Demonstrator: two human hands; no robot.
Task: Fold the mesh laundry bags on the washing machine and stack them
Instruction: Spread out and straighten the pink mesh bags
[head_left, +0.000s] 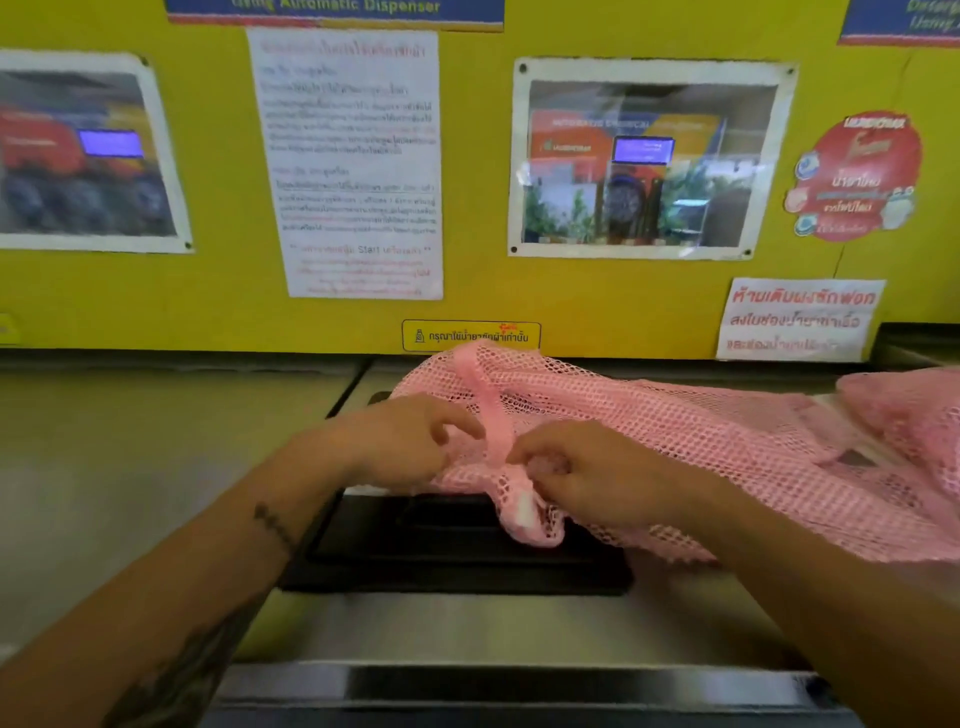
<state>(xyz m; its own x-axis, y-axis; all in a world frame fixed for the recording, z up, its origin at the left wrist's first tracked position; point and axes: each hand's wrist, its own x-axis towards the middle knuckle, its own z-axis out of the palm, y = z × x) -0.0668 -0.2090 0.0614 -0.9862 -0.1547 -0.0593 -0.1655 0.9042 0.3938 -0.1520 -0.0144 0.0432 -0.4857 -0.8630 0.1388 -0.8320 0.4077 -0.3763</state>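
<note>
A pink mesh laundry bag (691, 431) lies spread across the top of the washing machine (467, 623), from the centre out to the right edge of view. My left hand (405, 441) pinches its left end beside a pink fabric band (491, 415) that runs up the mesh. My right hand (582, 473) grips the bunched near corner of the same bag, close to the left hand. More pink mesh (914, 410) is heaped at the far right; whether it is a second bag I cannot tell.
A black recessed lid panel (447, 551) sits under the hands on the steel top. A yellow wall (478, 171) with taped paper notices and photos rises right behind the machine. A neighbouring grey machine top (130, 441) extends to the left.
</note>
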